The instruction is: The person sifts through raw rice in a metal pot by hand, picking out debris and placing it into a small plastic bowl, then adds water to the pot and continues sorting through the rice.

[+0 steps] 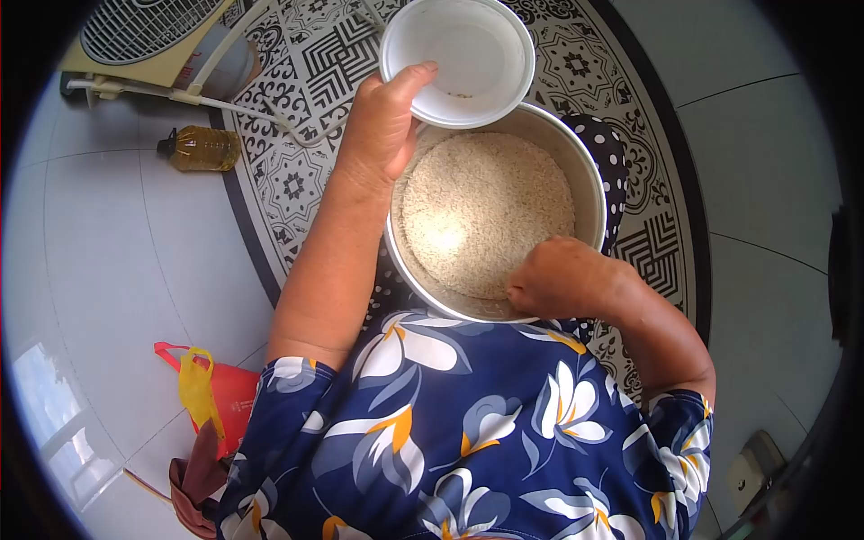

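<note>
White plastic-looking, the bowl [472,54] is being gripped in the head view by the left hand [382,126], its thumb being pressed over the rim; a few specks are being shown inside. On the red bag [236,405], small print is being displayed, too small to be read; faint marks on the inner wall of the metal pot [587,193] are likewise being left illegible.

The rice [486,202] is being held in the pot, to the right of the left hand. Its near right edge is being covered by the right hand [562,274], whose fingers are being kept curled; whether anything is being grasped cannot be told.

The pot's far rim is being overlapped by the bowl, and its near rim is being bordered by the flowered shirt [432,405]. Between the hands, the rice's middle is being left uncovered. Beyond the patterned rug's [576,63] left edge, an oil-coloured bottle [207,148] is being seen lying on the tiles [99,243].
</note>
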Demonstrator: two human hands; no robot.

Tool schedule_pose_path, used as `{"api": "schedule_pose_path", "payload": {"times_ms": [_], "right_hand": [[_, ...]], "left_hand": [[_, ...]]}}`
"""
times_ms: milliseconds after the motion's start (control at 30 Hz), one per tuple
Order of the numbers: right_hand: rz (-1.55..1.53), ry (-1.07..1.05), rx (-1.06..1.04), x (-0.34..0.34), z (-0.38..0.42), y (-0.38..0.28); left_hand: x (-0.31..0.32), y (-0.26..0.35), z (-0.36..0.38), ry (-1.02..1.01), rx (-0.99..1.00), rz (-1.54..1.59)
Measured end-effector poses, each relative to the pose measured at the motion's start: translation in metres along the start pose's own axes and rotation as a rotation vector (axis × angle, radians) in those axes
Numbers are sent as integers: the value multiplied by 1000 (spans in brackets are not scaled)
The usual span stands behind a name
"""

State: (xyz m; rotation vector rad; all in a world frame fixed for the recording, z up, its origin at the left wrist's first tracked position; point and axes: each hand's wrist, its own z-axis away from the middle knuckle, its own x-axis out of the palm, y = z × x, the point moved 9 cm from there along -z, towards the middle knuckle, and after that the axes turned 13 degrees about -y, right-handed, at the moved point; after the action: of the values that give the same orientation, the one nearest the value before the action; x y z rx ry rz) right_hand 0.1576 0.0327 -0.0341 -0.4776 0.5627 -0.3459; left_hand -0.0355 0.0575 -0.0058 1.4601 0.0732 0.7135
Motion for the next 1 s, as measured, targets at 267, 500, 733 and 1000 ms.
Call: {"api": "schedule_pose_path", "payload": {"times_ms": [267, 500, 733, 1000], "right_hand": [[24, -160, -35, 20, -41, 7], [-21, -42, -50, 5, -53, 14], [-293, 725, -87, -68, -9, 37], [-484, 811, -39, -61, 19, 48]], "left_hand": [[0, 3, 4, 11, 18, -4], [-3, 2, 2, 8, 34, -11], [-10, -4, 0, 31, 1, 71], [-9, -4, 1, 24, -15, 63]]}}
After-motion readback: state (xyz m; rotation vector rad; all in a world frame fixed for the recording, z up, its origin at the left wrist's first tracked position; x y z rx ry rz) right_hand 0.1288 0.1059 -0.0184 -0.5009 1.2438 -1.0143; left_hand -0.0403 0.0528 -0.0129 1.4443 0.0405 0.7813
